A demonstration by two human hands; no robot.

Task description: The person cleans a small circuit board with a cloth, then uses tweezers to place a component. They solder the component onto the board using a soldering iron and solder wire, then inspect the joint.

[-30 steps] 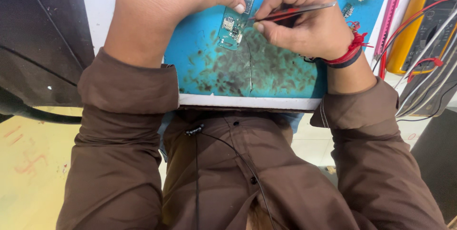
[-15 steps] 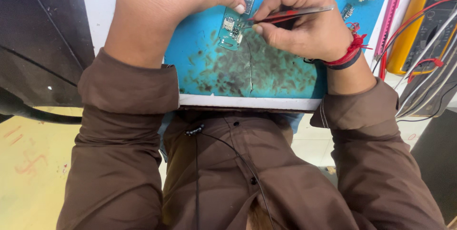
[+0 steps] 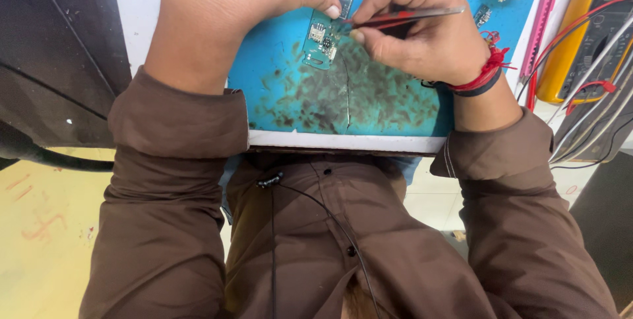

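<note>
Change: against the frame half a second back, I see almost nothing moved; both hands stay on the board and the tweezers keep the same slant, tips at the board's right edge.
Left hand: my left hand [image 3: 231, 9] lies over the top left of the mat, thumb tip pressing down on the circuit board [image 3: 328, 19]; its grip is closed on nothing, it only pins the board flat.
Right hand: my right hand [image 3: 422, 25] has its grip shut narrowly around the tweezers [image 3: 402, 17], a slim pair, red near the fingers and bare metal at the far end.
Board: small, long, green, studded with metal parts and a connector at the far end; it lies flat on the upper middle of the mat, between my two hands.
Surface: a blue work mat [image 3: 343, 95], heavily stained dark across its middle, lying on a white desk [image 3: 343, 142].
Surroundings: red and grey test leads [image 3: 593, 88] trail off the right side beside a yellow meter [image 3: 570, 35]; pale yellow floor [image 3: 46, 226] below left.
Wrist: red thread and a dark band [image 3: 484, 78] circle the right wrist.
</note>
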